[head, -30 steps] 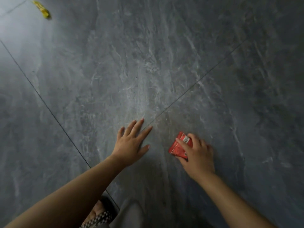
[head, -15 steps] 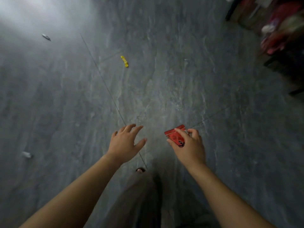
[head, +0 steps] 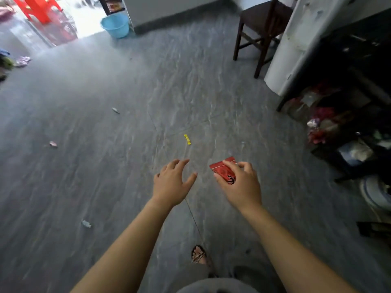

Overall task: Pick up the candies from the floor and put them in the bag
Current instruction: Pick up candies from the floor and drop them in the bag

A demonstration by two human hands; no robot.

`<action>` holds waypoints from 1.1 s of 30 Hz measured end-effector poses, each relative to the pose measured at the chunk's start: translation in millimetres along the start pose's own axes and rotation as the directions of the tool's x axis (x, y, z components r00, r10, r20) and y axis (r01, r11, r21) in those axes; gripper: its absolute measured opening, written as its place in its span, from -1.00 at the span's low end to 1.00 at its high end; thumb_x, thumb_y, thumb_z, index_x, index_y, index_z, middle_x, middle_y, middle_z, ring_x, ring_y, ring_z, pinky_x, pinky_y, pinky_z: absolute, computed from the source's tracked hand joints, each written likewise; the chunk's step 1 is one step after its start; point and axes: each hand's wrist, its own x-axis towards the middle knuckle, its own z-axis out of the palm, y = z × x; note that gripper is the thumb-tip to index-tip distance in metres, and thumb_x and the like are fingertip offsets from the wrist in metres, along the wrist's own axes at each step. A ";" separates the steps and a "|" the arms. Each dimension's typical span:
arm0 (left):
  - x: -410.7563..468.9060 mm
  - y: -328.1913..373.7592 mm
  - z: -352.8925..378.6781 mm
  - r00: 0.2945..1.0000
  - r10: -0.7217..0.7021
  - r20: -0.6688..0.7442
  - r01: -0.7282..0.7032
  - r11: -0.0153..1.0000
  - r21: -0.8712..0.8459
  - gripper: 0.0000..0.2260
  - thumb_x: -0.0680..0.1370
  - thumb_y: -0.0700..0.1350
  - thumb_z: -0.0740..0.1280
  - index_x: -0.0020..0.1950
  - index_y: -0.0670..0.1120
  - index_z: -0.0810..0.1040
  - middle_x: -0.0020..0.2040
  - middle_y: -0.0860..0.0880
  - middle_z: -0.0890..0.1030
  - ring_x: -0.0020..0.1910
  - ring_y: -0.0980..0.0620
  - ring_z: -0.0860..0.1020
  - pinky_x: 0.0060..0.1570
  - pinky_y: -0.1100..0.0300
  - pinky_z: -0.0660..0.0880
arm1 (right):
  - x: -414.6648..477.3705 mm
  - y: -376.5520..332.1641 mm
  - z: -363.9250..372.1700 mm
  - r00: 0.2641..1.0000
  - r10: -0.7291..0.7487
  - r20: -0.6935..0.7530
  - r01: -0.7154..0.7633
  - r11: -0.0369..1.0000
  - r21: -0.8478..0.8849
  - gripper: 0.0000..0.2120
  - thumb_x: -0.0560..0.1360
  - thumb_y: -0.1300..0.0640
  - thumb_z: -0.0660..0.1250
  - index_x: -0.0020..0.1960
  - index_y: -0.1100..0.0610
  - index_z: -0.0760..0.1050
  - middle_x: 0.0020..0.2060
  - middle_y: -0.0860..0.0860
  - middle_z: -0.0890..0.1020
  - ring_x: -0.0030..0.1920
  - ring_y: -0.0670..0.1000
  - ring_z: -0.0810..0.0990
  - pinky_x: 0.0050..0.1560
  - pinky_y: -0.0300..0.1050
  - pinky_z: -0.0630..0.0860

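- Red foil is what catches the eye: a small red packet [head: 223,171], by the look of it the bag for the candies, is pinched in the person's right hand [head: 239,185], thumb under one edge and fingers curled over the top, held above the floor [head: 127,176].
- The left hand [head: 172,183] hangs beside it, palm down, fingers spread and slightly bent, holding nothing.
- Both forearms reach forward and down, roughly parallel, the two hands near each other but apart.
- Candies lie scattered on the grey stone-look tiles: a yellow candy [head: 187,139] just ahead of the hands, a pale wrapped candy [head: 86,223] off to the left and nearer the feet, a pinkish one [head: 53,144] further left, and a silvery one [head: 115,110] well beyond.
- I'd judge this the stretch between pickups, with the bag carried and the free hand readying for the next piece.
- The yellow candy seems the likely target; taking it would mean stepping forward, bending low, and nipping it with the left fingertips while the right hand tips the bag's mouth open.
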 end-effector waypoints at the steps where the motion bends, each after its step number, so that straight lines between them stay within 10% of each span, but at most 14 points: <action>1: 5.7 0.8 -3.5 1.000 -0.011 -0.007 0.011 1.000 -0.012 -0.52 0.52 0.23 0.15 0.40 0.10 0.30 0.40 0.01 0.37 0.37 -0.06 0.33 0.26 -0.05 0.30 | 5.6 -3.5 -1.9 1.000 -0.001 0.004 0.001 1.000 0.005 -0.54 0.37 -0.17 0.37 0.23 -0.08 0.48 0.16 0.06 0.43 0.18 0.12 0.43 0.20 0.01 0.42; 23: 207.2 -59.1 -88.7 0.845 -0.504 -0.177 0.486 0.863 -0.140 -0.51 0.52 0.23 0.14 0.37 0.02 0.36 0.29 0.01 0.47 0.28 0.00 0.41 0.18 0.02 0.39 | 336.8 -127.0 64.7 0.801 -0.326 0.502 0.400 0.916 -0.044 -0.57 0.39 -0.21 0.33 0.22 -0.13 0.45 0.21 -0.02 0.39 0.19 0.04 0.43 0.14 0.02 0.49; 33: 336.6 -121.3 -164.4 0.810 -0.550 -0.204 0.541 0.835 -0.104 -0.48 0.53 0.27 0.07 0.40 0.03 0.31 0.36 0.01 0.42 0.34 0.01 0.36 0.28 -0.07 0.34 | 467.9 -229.1 93.9 0.747 -0.453 0.487 0.531 0.847 -0.028 -0.59 0.37 -0.23 0.32 0.16 -0.11 0.49 0.12 0.01 0.45 0.13 0.09 0.47 0.13 0.04 0.48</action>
